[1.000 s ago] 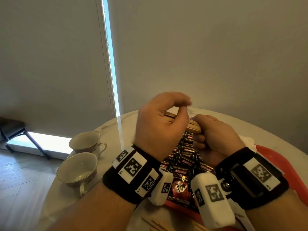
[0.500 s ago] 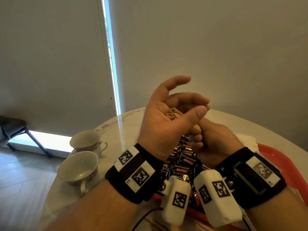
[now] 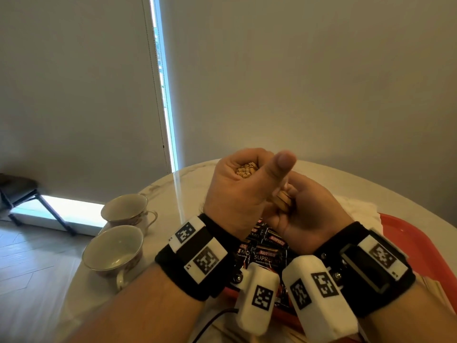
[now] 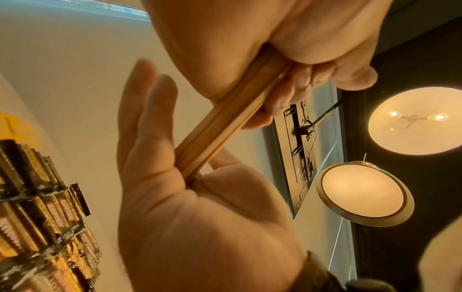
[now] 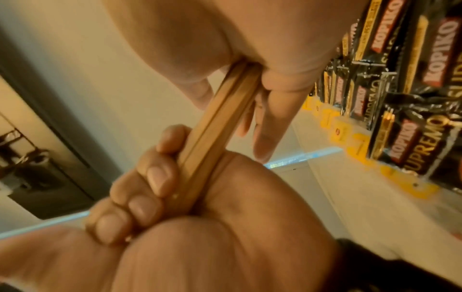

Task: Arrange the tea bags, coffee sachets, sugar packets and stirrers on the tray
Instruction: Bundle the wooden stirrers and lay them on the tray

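A bundle of wooden stirrers [image 3: 244, 169] is held in the air between both hands, above the tray. My left hand [image 3: 247, 174] wraps the bundle's upper end with the thumb sticking up; the stirrer tips show inside its curl. My right hand [image 3: 304, 214] grips the lower end [image 3: 283, 201] in a fist. In the wrist views the stirrers [image 4: 225, 122] [image 5: 220, 122] run from one palm to the other. Black coffee sachets [image 3: 269, 248] lie in rows on the red tray [image 3: 420, 238] under the hands. Small yellow packets [image 5: 345, 134] line up beyond the sachets [image 5: 412, 98].
Two empty teacups [image 3: 126, 211] [image 3: 113, 251] stand on the round white table [image 3: 173, 189] to the left of the tray. A white cloth or paper [image 3: 356, 209] lies at the tray's far edge. A grey wall stands behind the table.
My left hand, which had its fingers spread half a second ago, has closed round the top of the stirrer bundle. The bundle now stands steeper. The right hand keeps its grip.
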Motion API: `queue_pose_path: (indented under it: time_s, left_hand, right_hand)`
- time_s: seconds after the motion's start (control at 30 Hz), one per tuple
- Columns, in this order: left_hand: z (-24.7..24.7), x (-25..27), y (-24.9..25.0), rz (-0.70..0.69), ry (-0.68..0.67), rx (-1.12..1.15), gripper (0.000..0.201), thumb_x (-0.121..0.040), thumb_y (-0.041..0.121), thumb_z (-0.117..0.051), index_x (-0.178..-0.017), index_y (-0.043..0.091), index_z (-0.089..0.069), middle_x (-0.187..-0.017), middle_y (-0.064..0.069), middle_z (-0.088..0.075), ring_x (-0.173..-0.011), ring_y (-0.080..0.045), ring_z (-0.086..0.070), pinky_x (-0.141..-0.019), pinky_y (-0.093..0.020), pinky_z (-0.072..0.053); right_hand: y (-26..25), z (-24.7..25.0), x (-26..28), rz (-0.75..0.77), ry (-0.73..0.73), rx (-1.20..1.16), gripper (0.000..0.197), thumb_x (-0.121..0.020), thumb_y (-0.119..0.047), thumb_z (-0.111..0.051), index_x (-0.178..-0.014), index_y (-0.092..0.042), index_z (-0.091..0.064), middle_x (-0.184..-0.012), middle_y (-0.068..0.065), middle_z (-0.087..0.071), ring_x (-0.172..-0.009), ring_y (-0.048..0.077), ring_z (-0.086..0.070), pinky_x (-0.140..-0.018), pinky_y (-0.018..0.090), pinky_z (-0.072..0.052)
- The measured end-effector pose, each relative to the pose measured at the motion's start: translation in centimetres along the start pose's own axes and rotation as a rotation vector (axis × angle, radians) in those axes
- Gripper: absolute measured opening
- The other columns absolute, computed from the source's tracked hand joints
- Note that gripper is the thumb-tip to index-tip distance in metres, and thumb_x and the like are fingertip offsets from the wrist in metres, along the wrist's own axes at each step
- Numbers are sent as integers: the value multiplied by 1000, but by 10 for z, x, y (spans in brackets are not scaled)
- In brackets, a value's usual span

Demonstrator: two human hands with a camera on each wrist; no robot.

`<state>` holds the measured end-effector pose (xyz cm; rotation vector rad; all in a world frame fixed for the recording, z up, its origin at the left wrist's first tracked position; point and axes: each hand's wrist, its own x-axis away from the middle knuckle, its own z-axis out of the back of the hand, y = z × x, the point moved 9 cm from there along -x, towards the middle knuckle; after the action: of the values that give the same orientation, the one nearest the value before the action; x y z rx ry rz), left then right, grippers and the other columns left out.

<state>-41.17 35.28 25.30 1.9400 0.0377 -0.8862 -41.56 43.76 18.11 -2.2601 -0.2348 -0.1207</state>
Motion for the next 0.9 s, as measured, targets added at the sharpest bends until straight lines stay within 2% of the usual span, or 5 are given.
queue_pose_path:
  time_s: [0.13, 0.3, 0.43, 0.67, 0.9]
  left_hand:
    - [2, -2, 6, 17, 69, 8, 51, -80, 59, -73, -59, 14, -59, -57, -5, -51, -60, -29, -50, -69, -50, -45]
    - [26, -8, -4, 222, 411, 276, 53, -91, 56, -61, -62, 16, -42, -56, -3, -38, -57, -20, -46, -74, -41, -52]
    - [21, -11, -22, 424, 449, 375, 55, -100, 53, -58, -59, 19, -46, -55, 2, -41, -68, -17, -65, -87, -42, -55]
    - [-12, -3, -52, 717, 425, 226, 59, -104, 47, -57, -52, 20, -45, -56, -4, -53, -45, -20, -57, -54, -31, -55]
    - [-42, -3, -73, 782, 370, -136, 48, -95, 54, -68, -115, 12, -67, -91, -6, -77, -78, -22, -75, -63, -34, -61]
  right_hand:
    - [-10, 1, 2, 28, -14, 50, 53, -102, -47, -50, -130, -4, -58, -99, 15, -64, -85, 26, -63, -99, 46, -52]
    - [-61, -13, 32, 375, 23, 606, 24, -88, -31, -70, -91, -13, -55, -96, 20, -70, -82, 26, -65, -70, 37, -56]
    - [-71, -33, 58, 396, -101, 1247, 40, -82, -40, -79, -81, -13, -49, -94, 16, -72, -83, 30, -73, -76, 51, -59]
    - [-81, -43, 77, 447, -12, 1609, 22, -88, -23, -72, -94, -9, -57, -87, 14, -70, -60, 23, -70, -56, 41, -62]
    - [-110, 28, 91, 266, 303, 1539, 11, -92, -19, -67, -88, -11, -60, -72, 7, -66, -52, 16, -60, -50, 28, -53]
